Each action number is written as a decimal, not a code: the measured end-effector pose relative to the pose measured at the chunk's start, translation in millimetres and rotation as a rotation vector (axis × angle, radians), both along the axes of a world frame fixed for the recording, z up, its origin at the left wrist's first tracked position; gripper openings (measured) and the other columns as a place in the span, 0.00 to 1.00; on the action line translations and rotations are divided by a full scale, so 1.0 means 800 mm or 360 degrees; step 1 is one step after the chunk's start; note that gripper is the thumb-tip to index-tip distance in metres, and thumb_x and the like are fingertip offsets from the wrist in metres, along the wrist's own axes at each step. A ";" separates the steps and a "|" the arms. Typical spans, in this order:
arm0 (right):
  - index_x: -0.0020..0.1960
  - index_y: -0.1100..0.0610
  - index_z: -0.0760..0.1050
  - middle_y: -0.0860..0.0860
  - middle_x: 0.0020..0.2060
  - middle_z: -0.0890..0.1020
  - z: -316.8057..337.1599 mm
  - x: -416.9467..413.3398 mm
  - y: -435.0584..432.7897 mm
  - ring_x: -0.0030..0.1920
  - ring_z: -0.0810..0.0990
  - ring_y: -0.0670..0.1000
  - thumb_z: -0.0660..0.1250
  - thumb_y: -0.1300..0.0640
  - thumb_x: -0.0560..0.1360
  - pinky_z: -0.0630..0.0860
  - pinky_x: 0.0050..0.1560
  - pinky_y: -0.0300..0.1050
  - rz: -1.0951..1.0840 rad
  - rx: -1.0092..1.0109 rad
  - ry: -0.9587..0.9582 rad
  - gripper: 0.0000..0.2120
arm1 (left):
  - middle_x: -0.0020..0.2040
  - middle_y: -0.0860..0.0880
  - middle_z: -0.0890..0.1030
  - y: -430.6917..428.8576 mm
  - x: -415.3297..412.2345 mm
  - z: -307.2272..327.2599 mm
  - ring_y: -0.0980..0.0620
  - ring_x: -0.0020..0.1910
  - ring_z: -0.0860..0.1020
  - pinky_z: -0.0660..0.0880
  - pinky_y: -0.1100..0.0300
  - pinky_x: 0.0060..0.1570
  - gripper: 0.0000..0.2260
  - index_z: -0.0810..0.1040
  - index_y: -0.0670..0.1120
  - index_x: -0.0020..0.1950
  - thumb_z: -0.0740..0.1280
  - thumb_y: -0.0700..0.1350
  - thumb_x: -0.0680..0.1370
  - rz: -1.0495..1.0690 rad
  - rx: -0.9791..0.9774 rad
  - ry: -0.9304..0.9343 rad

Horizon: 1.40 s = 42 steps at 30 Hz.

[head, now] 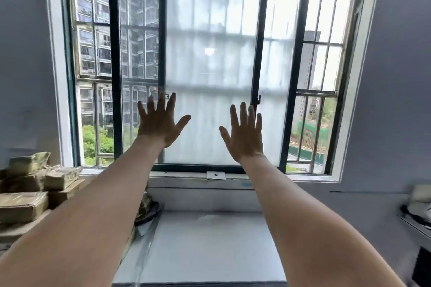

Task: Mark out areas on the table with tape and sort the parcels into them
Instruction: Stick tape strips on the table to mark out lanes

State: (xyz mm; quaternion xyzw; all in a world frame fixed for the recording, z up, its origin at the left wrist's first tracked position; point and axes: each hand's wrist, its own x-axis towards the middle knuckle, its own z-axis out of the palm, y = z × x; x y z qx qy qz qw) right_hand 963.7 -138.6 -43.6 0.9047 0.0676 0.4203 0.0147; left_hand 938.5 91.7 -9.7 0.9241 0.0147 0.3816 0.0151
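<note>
Stretching both bare arms forward, the person holds the left hand (161, 123) and the right hand (245, 137) up in front of the window (210, 18), with the backs of the hands toward the camera. Both hands are spread wide. The fingers (172, 103) of the left are straight and fanned apart, with the thumb thrown out to the side. Those of the right are straight and a little closer together, thumb also out. Neither hand grips anything. Both lie over the lower part of the window's frosted middle pane, apart from each other. Whether the palms touch the glass or hover short of it cannot be told.

The parcels (30, 196), brown-wrapped, sit in a rough stack below the window's left corner, partly behind the left forearm. The table (210, 247), a pale grey surface, runs out directly beneath the window sill, between the two forearms. A small white plate (216, 175) sits at the middle of the window's lower frame. Below the window's right corner, a shelf (412, 223) carries blurred objects that I cannot make out.
</note>
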 end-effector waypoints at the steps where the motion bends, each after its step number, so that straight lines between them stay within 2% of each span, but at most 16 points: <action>1: 0.81 0.55 0.44 0.59 0.79 0.47 0.009 0.020 0.007 0.79 0.46 0.62 0.46 0.39 0.82 0.44 0.77 0.61 0.0005 -0.0001 -0.0032 0.33 | 0.80 0.44 0.45 0.010 0.021 0.007 0.38 0.78 0.45 0.41 0.37 0.73 0.36 0.44 0.51 0.80 0.44 0.69 0.78 -0.0004 -0.0006 -0.0025; 5: 0.81 0.55 0.45 0.60 0.79 0.48 0.058 0.094 0.037 0.79 0.48 0.62 0.47 0.39 0.82 0.44 0.77 0.61 -0.0008 0.0017 -0.0161 0.33 | 0.80 0.44 0.46 0.042 0.098 0.046 0.38 0.78 0.47 0.41 0.37 0.73 0.36 0.44 0.51 0.80 0.45 0.69 0.78 0.0019 -0.0009 -0.0094; 9: 0.81 0.55 0.43 0.59 0.79 0.46 0.062 0.164 0.060 0.79 0.46 0.62 0.46 0.39 0.82 0.43 0.77 0.61 -0.0001 -0.0001 -0.0174 0.33 | 0.80 0.44 0.46 0.051 0.171 0.050 0.38 0.78 0.48 0.42 0.37 0.73 0.36 0.45 0.51 0.80 0.46 0.68 0.78 -0.0036 -0.0036 -0.0121; 20: 0.81 0.54 0.45 0.59 0.79 0.47 -0.008 0.390 0.067 0.79 0.46 0.61 0.48 0.38 0.82 0.43 0.77 0.60 0.0025 0.0089 -0.0018 0.34 | 0.80 0.45 0.47 0.052 0.393 -0.029 0.39 0.77 0.48 0.43 0.37 0.74 0.35 0.46 0.51 0.80 0.47 0.68 0.78 -0.0051 -0.0041 0.0048; 29: 0.81 0.55 0.45 0.60 0.79 0.47 -0.015 0.587 0.052 0.79 0.47 0.62 0.47 0.38 0.82 0.44 0.77 0.60 0.0049 0.0195 0.0007 0.34 | 0.80 0.47 0.48 0.039 0.578 -0.040 0.40 0.78 0.48 0.49 0.37 0.73 0.35 0.47 0.51 0.80 0.48 0.68 0.78 -0.0063 0.0012 0.0041; 38: 0.81 0.55 0.47 0.60 0.79 0.49 -0.067 0.690 0.113 0.79 0.49 0.63 0.50 0.39 0.82 0.46 0.77 0.61 0.0215 0.0108 0.0068 0.34 | 0.80 0.46 0.48 0.084 0.680 -0.092 0.40 0.78 0.49 0.46 0.37 0.74 0.35 0.47 0.51 0.80 0.47 0.68 0.78 0.0045 -0.0056 0.0165; 42: 0.81 0.56 0.47 0.60 0.79 0.50 -0.136 0.706 0.153 0.78 0.49 0.63 0.50 0.39 0.82 0.47 0.77 0.61 0.0256 0.0081 0.0200 0.34 | 0.80 0.46 0.48 0.115 0.694 -0.165 0.40 0.77 0.49 0.48 0.37 0.73 0.35 0.47 0.51 0.80 0.48 0.68 0.78 0.0044 -0.0143 0.0330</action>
